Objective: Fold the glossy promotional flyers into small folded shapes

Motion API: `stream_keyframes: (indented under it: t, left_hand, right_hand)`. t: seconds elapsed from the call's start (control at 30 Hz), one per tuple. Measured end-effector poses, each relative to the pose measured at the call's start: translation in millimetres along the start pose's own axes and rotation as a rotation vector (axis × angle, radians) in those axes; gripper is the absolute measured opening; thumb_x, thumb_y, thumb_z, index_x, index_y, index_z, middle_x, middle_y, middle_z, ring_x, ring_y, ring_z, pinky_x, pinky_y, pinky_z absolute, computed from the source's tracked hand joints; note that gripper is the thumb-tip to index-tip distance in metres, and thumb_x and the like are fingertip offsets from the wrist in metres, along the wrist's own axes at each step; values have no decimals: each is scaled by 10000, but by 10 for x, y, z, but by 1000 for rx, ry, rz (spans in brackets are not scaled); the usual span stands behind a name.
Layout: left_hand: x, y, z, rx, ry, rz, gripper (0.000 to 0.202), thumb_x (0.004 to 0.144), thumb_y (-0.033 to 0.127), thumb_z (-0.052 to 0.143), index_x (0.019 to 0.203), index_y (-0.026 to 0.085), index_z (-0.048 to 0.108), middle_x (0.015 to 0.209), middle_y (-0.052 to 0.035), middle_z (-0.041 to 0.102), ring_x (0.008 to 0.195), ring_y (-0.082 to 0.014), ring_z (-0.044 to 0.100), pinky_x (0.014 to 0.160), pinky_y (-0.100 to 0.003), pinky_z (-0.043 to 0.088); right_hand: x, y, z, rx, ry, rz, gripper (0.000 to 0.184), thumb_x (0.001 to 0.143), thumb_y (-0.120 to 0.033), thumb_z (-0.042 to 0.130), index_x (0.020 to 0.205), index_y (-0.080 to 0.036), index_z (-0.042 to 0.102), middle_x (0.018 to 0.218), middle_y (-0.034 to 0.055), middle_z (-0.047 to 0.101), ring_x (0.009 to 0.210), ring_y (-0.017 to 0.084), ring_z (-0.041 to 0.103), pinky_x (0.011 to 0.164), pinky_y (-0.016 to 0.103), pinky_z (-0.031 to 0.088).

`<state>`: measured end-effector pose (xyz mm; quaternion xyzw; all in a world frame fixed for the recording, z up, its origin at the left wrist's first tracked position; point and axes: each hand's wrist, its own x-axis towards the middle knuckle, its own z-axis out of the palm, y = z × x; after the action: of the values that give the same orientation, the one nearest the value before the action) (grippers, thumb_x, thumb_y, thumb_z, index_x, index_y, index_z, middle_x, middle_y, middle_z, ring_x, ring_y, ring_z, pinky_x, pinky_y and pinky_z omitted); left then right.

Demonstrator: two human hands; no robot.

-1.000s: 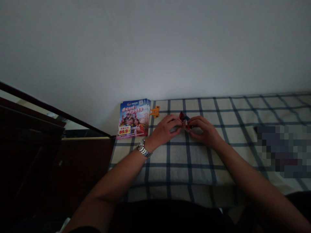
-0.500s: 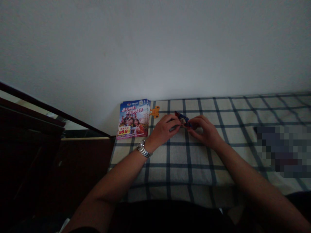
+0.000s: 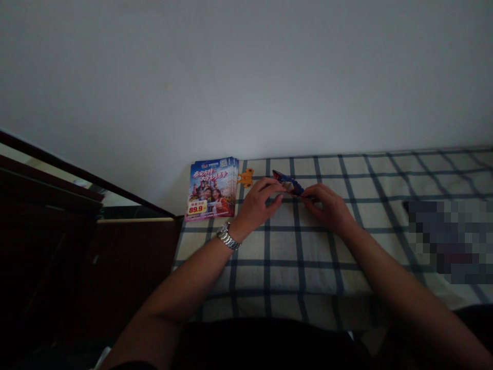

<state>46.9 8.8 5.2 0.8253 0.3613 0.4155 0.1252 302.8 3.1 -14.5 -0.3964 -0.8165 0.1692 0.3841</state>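
Note:
A partly folded flyer (image 3: 289,182), dark blue and red like the printed stack, is held between my two hands just above the checked cloth. My left hand (image 3: 260,201), with a steel watch on its wrist, pinches the left part with thumb and fingers. At the other end, my right hand (image 3: 330,206) grips the right corner between thumb and fingertips. The flyer's near edge is partly hidden by my fingers. To the left lies a stack of flyers (image 3: 211,190), the top one face up with a yellow price label.
An orange bear-shaped piece (image 3: 245,178) lies beside the stack. The checked cloth (image 3: 285,252) covers the surface up to a white wall (image 3: 269,82). A blurred-out object (image 3: 442,236) is at the right, dark wooden furniture (image 3: 131,257) at the left.
The folded flyer has tilted and shows more of its blue printed side. My right hand has shifted slightly to the right; my left hand has barely moved.

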Motion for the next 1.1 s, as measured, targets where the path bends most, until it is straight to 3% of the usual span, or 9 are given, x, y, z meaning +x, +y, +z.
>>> stream_keyframes:
  t: [0.43,0.63,0.77,1.1]
  left_hand:
    - [19,-44,-50,70,112,-139,147,1000,228,623,1147,231,633,1235,-78,600,1249,-231,569,1109,-455,498]
    - [4,-73,-15,16,18,-173,111,1024,195,569,1113,217,631,1146,-57,656,1131,-206,630,1012,-415,537]
    - [-1,-67,-1,-13,19,-191,104,1009,188,597,1098,201,651,1098,-56,679,1038,-194,659,933,-379,559]
    - [-12,-81,21,13,5,-191,122,1004,187,610,1112,206,664,1089,-51,690,1033,-194,665,946,-384,566]
  right_hand:
    - [9,-31,-48,-2,-59,24,155,922,-154,586,1022,-271,607,1023,60,664,900,233,680,768,390,605]
    - [9,-5,-46,-15,-76,9,190,894,-110,589,1005,-263,599,1015,55,665,902,236,680,763,382,589]
    - [3,13,-48,-3,-56,26,186,915,-126,584,1041,-262,602,1034,57,662,887,227,686,755,379,601]
    - [23,-24,-61,-13,-6,56,76,965,-217,595,1027,-262,596,1049,69,655,815,208,671,704,375,631]
